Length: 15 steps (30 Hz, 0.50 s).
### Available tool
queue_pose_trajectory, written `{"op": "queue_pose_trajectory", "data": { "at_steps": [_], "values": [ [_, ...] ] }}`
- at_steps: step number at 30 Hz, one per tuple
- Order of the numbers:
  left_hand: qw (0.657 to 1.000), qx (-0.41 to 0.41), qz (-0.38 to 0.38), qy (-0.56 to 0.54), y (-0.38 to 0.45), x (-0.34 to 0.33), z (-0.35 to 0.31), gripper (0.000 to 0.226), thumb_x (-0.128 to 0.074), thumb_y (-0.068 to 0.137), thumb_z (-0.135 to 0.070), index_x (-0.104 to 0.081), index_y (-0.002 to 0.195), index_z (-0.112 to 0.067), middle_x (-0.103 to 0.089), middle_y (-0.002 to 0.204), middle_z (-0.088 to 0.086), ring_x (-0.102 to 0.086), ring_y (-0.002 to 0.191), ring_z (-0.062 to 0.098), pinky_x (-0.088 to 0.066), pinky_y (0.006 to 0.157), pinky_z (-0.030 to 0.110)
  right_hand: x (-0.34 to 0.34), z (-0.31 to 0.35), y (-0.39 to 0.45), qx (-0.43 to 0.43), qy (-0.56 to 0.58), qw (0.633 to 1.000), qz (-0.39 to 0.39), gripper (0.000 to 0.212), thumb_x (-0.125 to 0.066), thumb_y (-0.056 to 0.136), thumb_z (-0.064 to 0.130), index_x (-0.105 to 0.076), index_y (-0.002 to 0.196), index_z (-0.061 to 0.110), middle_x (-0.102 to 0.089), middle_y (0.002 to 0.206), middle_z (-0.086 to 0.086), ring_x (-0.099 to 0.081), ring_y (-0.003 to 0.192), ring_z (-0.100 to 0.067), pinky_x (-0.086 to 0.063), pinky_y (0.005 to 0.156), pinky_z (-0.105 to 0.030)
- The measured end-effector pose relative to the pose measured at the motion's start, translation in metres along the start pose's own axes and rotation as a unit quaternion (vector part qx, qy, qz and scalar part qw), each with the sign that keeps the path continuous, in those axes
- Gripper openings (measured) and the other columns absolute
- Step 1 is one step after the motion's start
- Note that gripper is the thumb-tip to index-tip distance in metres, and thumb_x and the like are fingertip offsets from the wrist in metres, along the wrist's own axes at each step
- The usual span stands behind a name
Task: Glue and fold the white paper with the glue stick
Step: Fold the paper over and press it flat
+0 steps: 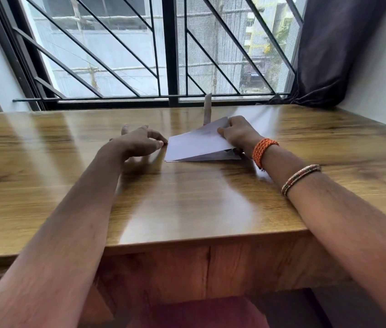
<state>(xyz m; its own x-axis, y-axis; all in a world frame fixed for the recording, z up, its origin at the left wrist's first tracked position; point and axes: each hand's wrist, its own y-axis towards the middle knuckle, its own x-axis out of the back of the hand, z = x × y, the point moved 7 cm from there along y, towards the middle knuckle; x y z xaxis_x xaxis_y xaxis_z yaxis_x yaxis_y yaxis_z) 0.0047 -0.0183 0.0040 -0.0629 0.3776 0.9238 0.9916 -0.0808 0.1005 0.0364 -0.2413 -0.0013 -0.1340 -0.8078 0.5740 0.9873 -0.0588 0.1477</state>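
The white paper [196,144] lies folded on the wooden table [187,197], its upper layer lifted on the right side. My right hand [238,133] grips that raised right edge, thumb on top of the sheet. My left hand [140,140] hovers just left of the paper with relaxed fingers, fingertips near the sheet's left corner and holding nothing. The glue stick [207,110] stands upright behind the paper, close to the window; its base is hidden by the sheet.
A barred window [173,55] runs along the table's far edge, with a dark curtain [329,50] at the right. White walls close in on both sides. The table's front edge is near my body.
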Motion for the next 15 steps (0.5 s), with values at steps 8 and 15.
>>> {"op": "queue_pose_trajectory", "data": {
  "at_steps": [8,15],
  "values": [
    [1.0,-0.001,0.016,-0.003,-0.013,0.003,-0.01,0.035,-0.056,0.089,-0.04,-0.06,0.122,-0.03,-0.025,0.154,0.01,-0.001,0.146,0.026,0.009,0.118,0.042,0.002,0.002,-0.001,0.017,-0.038,0.999,-0.02,0.03,-0.052,0.094,0.016,-0.041,0.066,0.018,-0.044,0.072,0.0,-0.045,0.083,-0.021,-0.03,0.052,-0.024],
    [1.0,-0.014,0.0,-0.012,-0.011,0.004,-0.01,0.032,-0.05,0.094,-0.023,-0.059,0.124,-0.028,-0.029,0.153,0.013,0.002,0.147,0.019,0.009,0.118,0.04,0.001,0.005,-0.002,0.029,-0.045,0.998,-0.014,0.007,-0.052,0.095,0.016,-0.053,0.093,0.009,-0.055,0.094,-0.011,-0.051,0.089,-0.023,-0.038,0.073,-0.03]
  ]
}}
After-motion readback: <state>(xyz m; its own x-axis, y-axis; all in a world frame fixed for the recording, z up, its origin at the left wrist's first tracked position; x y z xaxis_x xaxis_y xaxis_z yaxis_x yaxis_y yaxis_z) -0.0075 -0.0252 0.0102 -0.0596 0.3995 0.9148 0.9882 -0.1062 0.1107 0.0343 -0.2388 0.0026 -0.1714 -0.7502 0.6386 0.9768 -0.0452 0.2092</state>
